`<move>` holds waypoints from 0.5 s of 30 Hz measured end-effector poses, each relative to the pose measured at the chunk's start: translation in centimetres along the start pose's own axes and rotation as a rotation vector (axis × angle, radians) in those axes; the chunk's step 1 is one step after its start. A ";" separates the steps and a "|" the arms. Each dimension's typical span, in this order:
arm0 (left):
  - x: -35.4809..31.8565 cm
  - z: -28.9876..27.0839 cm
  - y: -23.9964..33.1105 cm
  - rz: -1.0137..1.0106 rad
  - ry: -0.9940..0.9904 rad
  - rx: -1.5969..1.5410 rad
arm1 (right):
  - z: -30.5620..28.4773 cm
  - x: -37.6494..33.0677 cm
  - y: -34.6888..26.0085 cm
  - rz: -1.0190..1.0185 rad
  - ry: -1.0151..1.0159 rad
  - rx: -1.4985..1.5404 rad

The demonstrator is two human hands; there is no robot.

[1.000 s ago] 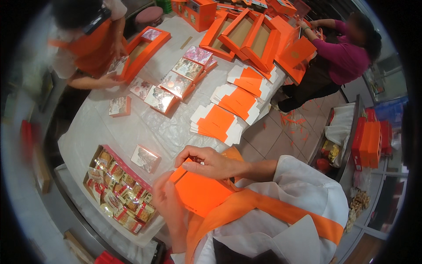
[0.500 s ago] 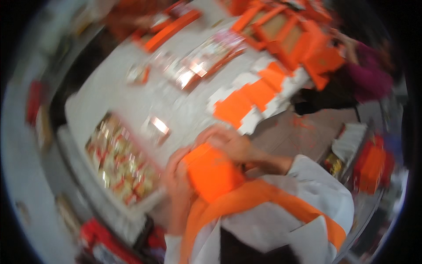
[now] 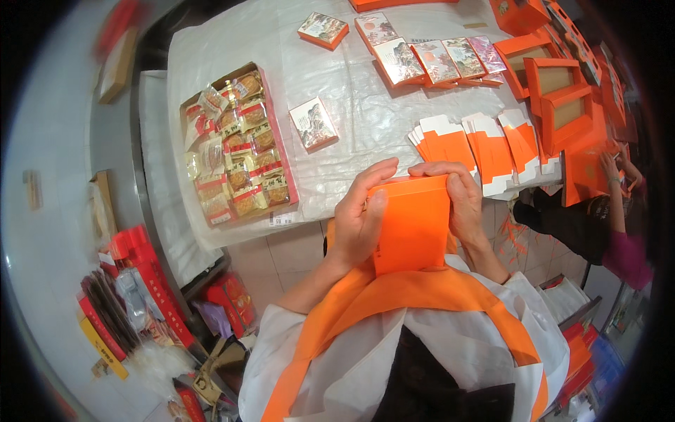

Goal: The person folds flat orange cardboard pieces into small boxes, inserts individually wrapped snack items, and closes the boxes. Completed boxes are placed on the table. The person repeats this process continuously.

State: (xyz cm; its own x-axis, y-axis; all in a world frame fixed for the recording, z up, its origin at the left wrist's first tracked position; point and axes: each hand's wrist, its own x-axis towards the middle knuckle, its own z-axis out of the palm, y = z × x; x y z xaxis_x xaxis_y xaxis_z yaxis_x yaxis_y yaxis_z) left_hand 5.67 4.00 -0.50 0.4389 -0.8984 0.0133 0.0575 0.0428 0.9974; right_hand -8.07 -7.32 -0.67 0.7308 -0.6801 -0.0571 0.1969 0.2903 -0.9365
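White-covered table [image 3: 365, 133] carries a tray of wrapped cakes [image 3: 235, 151] and flat orange sleeves [image 3: 485, 148], while short of its near edge the left hand [image 3: 358, 221] and right hand [image 3: 460, 200] grip an upright orange box [image 3: 411, 225] between them, fingers curled over its top edge, long axis pointing away from the chest.

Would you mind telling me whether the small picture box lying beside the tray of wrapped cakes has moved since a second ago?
No. The small picture box lies just right of the tray of wrapped cakes, as before; only the head camera turned.
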 end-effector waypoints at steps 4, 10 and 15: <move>-0.3 0.3 -0.3 -0.029 0.019 -0.062 | -0.2 -0.1 -0.2 -0.063 -0.056 -0.141; -0.1 0.6 -0.5 0.118 0.034 0.062 | -0.3 -0.1 -0.1 -0.148 -0.077 -0.258; -0.2 0.1 -0.6 0.129 0.028 0.056 | 0.1 -0.5 0.1 -0.098 -0.018 -0.241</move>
State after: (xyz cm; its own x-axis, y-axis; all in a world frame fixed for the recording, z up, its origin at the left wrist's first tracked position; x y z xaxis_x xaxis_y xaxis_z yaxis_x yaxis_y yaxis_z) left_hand 5.43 4.06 -1.10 0.4645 -0.8744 0.1404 -0.0506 0.1320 0.9900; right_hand -8.32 -6.91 -0.69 0.7281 -0.6842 0.0418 0.1074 0.0537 -0.9928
